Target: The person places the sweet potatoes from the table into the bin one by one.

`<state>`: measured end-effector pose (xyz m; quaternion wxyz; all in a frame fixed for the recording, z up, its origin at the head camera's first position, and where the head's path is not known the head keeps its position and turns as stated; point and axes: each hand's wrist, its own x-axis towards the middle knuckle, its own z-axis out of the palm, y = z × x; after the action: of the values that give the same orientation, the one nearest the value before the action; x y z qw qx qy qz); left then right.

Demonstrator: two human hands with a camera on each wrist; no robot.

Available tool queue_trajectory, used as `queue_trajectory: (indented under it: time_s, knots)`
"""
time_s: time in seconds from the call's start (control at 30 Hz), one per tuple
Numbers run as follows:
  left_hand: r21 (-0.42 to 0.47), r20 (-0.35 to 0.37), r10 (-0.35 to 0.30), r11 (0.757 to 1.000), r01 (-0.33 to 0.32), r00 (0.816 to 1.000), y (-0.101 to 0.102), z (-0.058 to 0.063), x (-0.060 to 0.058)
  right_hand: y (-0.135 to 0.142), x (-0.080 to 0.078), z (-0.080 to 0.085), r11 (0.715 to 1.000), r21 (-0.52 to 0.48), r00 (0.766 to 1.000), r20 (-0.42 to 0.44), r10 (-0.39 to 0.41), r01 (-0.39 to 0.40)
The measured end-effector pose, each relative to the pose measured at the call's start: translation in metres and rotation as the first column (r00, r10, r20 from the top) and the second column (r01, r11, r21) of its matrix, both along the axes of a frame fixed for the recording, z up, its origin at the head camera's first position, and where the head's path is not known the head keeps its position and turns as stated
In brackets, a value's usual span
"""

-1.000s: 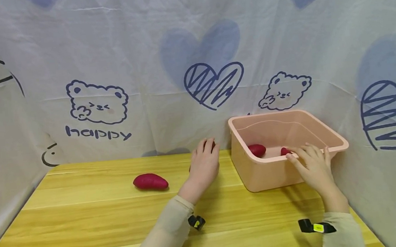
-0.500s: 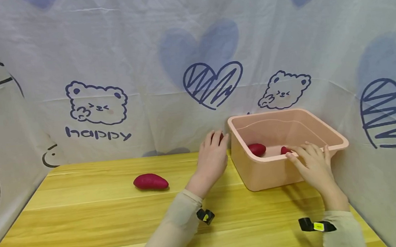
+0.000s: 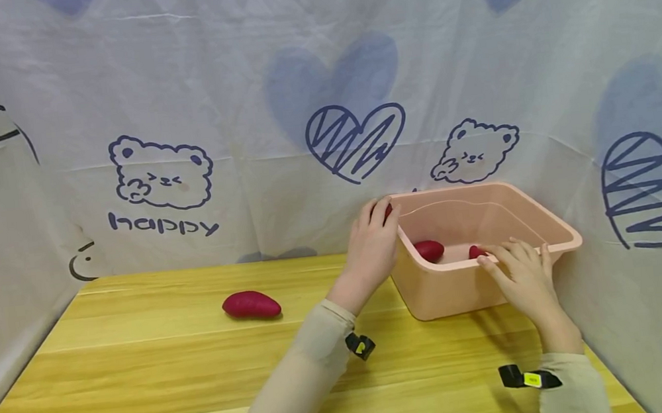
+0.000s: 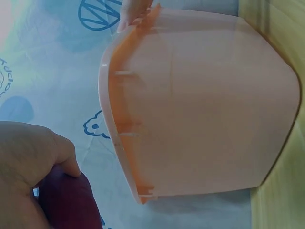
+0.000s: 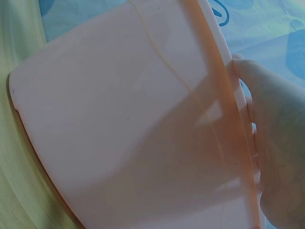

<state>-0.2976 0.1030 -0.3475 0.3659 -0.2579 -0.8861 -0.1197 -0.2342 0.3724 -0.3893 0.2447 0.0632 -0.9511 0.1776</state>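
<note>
My left hand (image 3: 371, 246) grips a dark red sweet potato (image 4: 71, 202) and is beside the tub's left rim, well above the table. Most of that sweet potato is hidden by the fingers in the head view. The tub (image 3: 461, 290) is pink plastic and stands upright. At its near rim, my right hand (image 3: 526, 281) holds on, with the fingers reaching over the edge. Inside the tub lie a sweet potato (image 3: 430, 251) near the left wall and another red one (image 3: 476, 251), partly covered by the right hand. One more sweet potato (image 3: 251, 305) lies on the table to the left.
The wooden table (image 3: 144, 377) has light yellow grain. A white cloth (image 3: 246, 75) printed with blue hearts and bears hangs behind it and along both sides. The tub stands near the table's back right, close to the cloth.
My left hand has risen and moved right with the sweet potato, from over the table to the tub's left rim. The right hand has stayed at the near rim.
</note>
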Motion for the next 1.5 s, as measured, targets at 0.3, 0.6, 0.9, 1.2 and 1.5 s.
queue_trajectory:
  time_s: [0.3,0.6,0.9,1.2,1.5]
  knots:
    - [-0.018,0.039,-0.010,1.000,0.011,0.999,0.017,0.014,-0.004,0.000,0.000,0.000,1.000,0.002,1.000,0.000,-0.001,0.001]
    - [-0.120,0.000,-0.024,0.992,0.023,1.000,0.037,0.020,-0.005,-0.001,0.000,0.000,1.000,-0.002,1.000,-0.005,0.004,-0.004]
    - [-0.185,0.053,-0.025,0.982,0.035,0.998,0.056,0.018,-0.007,-0.001,0.000,0.000,1.000,-0.005,1.000,-0.010,0.006,-0.006]
    - [-0.211,0.045,-0.073,0.974,0.081,0.996,0.070,0.014,-0.009,-0.001,0.000,0.000,1.000,0.002,1.000,-0.020,0.007,-0.007]
    - [-0.278,0.035,-0.091,0.956,0.097,0.995,0.082,0.009,-0.013,0.000,-0.001,0.000,1.000,0.002,1.000,0.007,-0.002,0.002]
